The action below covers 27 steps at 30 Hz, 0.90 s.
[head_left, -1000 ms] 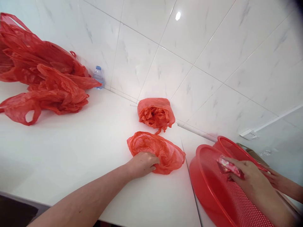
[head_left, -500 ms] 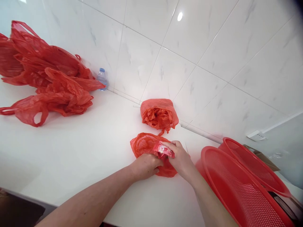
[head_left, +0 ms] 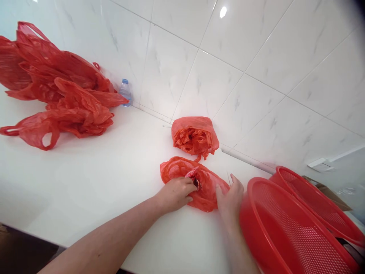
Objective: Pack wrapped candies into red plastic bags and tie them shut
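Observation:
My left hand (head_left: 173, 193) is closed on the near edge of a small red plastic bag (head_left: 208, 184) that lies on the white counter (head_left: 91, 179). A small red and white packet (head_left: 192, 173) sticks out of the bag's mouth just above my left fingers. Just right of the bag is my right hand (head_left: 230, 196), fingers stretched and holding nothing, slightly blurred. It sits between the bag and the rim of a red mesh basket (head_left: 285, 232).
A second small red bag (head_left: 194, 136), stuffed with crumpled red plastic, sits behind by the tiled wall. A heap of large red bags (head_left: 57, 91) lies at the far left, with a small water bottle (head_left: 125, 91) beside it. A second red basket (head_left: 316, 205) stands behind the first.
My right hand carried the packet from the basket to the small bag, left it in the bag's mouth, and has drawn back to the right, empty. My left hand stayed on the bag.

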Motion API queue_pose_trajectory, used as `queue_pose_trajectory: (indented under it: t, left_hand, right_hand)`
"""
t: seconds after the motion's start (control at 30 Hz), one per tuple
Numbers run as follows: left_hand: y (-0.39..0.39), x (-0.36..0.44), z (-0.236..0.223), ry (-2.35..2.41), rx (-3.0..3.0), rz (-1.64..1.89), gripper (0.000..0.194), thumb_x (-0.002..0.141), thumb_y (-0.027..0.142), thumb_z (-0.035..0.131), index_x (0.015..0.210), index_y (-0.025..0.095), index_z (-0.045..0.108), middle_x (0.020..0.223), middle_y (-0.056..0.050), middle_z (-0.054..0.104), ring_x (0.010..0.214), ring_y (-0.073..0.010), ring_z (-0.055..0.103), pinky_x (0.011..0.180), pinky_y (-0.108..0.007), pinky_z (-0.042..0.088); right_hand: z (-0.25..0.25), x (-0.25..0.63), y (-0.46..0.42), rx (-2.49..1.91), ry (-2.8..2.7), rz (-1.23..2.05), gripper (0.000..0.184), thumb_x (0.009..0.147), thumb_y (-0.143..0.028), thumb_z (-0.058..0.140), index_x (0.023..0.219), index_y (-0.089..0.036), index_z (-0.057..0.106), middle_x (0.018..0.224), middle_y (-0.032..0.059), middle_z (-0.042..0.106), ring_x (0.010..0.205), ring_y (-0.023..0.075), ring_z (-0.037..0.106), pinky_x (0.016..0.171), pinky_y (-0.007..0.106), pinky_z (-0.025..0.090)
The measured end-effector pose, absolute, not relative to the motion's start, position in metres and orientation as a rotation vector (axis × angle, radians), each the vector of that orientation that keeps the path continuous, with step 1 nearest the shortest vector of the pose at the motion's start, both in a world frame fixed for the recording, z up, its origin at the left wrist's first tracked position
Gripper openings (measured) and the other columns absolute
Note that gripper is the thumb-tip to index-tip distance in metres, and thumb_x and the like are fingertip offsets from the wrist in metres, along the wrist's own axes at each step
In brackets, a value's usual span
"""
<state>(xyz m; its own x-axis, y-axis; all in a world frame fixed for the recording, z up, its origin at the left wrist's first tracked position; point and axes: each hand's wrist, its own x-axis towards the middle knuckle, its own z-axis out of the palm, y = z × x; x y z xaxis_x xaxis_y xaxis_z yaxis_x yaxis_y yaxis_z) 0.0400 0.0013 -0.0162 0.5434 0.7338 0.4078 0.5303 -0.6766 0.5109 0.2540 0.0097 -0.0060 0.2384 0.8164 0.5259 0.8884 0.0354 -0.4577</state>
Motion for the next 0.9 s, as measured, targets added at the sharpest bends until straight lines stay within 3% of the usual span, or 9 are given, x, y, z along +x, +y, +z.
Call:
queue_pose_trajectory:
  t: [0.13,0.27,0.47,0.6,0.7,0.9]
  left_hand:
    - [0.003,0.033,-0.007,1.134,2.396,0.930,0.018,0.083,0.020,0.049,0.096,0.021,0.063,0.086,-0.003,0.061,0.081,-0.0170,0.056,0.066,-0.027,0.045]
    - [0.006,0.031,-0.008,1.269,2.315,1.157,0.023,0.085,0.017,0.045,0.102,0.020,0.061,0.104,-0.007,0.056,0.095,-0.0191,0.054,0.080,-0.032,0.047]
    - [0.013,0.034,-0.018,1.462,2.254,1.386,0.044,0.081,0.011,0.047,0.123,0.024,0.047,0.132,-0.010,0.038,0.119,-0.0251,0.043,0.096,-0.043,0.043]
    - [0.015,0.035,-0.020,1.621,2.214,1.340,0.056,0.077,0.011,0.051,0.130,0.026,0.041,0.140,-0.010,0.030,0.130,-0.0286,0.030,0.102,-0.048,0.036]
    - [0.019,0.034,-0.024,1.611,2.178,1.247,0.058,0.075,0.010,0.053,0.130,0.026,0.041,0.137,-0.009,0.037,0.126,-0.0271,0.037,0.100,-0.046,0.039]
    - [0.023,0.030,-0.026,1.523,2.216,1.233,0.034,0.081,0.013,0.047,0.112,0.022,0.058,0.109,-0.007,0.059,0.103,-0.0217,0.054,0.092,-0.041,0.045]
  right_hand:
    - [-0.024,0.264,0.015,-1.858,-1.408,0.176,0.072,0.075,-0.048,0.052,0.136,-0.013,0.033,0.128,0.0179,0.044,0.117,0.0303,0.044,0.093,0.040,0.039]
    - [-0.029,0.274,0.017,-1.893,-1.277,0.350,0.071,0.074,-0.052,0.053,0.133,-0.017,0.036,0.120,0.0139,0.053,0.103,0.0269,0.055,0.084,0.035,0.044]
    - [-0.032,0.281,0.016,-1.747,-1.236,0.531,0.042,0.076,-0.048,0.050,0.104,-0.018,0.056,0.098,0.0069,0.065,0.089,0.0234,0.060,0.076,0.031,0.046]
    - [-0.031,0.280,0.013,-1.739,-1.264,0.580,0.034,0.078,-0.047,0.049,0.094,-0.019,0.058,0.086,0.0041,0.066,0.079,0.0225,0.060,0.071,0.031,0.046]
    - [-0.026,0.276,0.010,-1.725,-1.267,0.610,0.034,0.079,-0.047,0.047,0.093,-0.019,0.059,0.086,0.0042,0.066,0.078,0.0219,0.060,0.069,0.030,0.045]
    - [-0.021,0.270,0.005,-1.683,-1.335,0.638,0.037,0.082,-0.051,0.044,0.087,-0.019,0.061,0.085,0.0041,0.067,0.078,0.0214,0.060,0.068,0.028,0.044]
